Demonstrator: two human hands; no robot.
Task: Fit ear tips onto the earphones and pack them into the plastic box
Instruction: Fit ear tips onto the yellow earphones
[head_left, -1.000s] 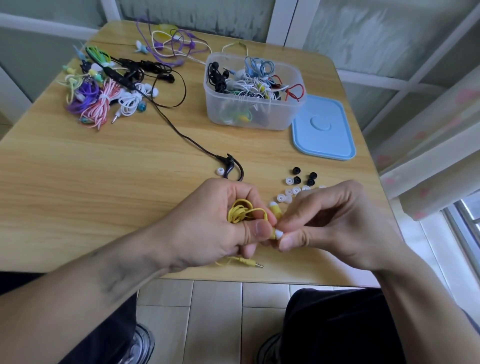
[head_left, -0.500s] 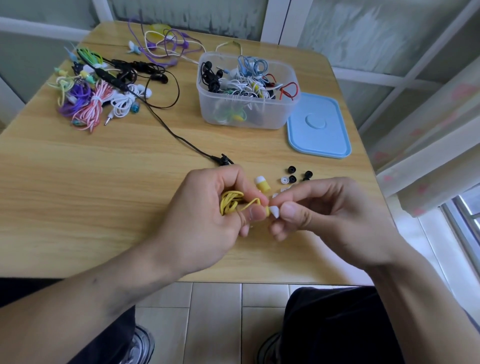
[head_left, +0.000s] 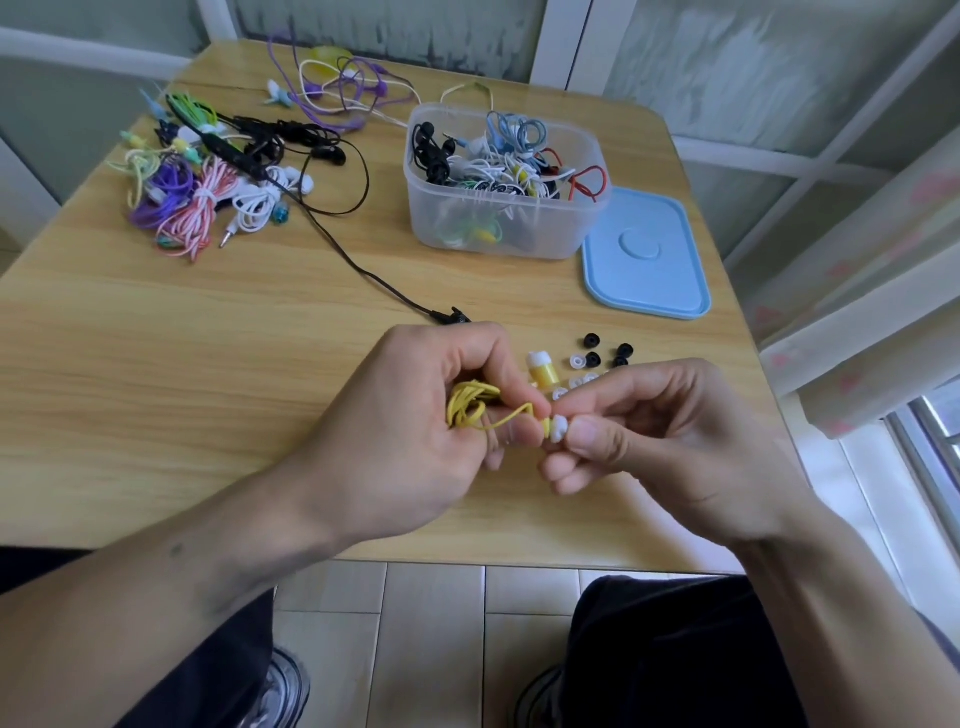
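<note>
My left hand grips a coiled yellow earphone cable and pinches one yellow earbud between thumb and forefinger. My right hand pinches a white ear tip against that earbud's end. The second yellow earbud, with a white tip on it, sticks up just behind my left fingers. Loose black and white ear tips lie on the table behind my hands. The clear plastic box, holding several bundled earphones, stands at the back centre.
The box's blue lid lies flat to the right of the box. A pile of coloured earphones lies at the back left, and a black cable runs from it towards my hands. The wooden table ends just below my wrists.
Both hands have lifted slightly away from the table's near edge. The dangling yellow jack plug is no longer visible. The tipped second earbud now shows behind my left fingers.
</note>
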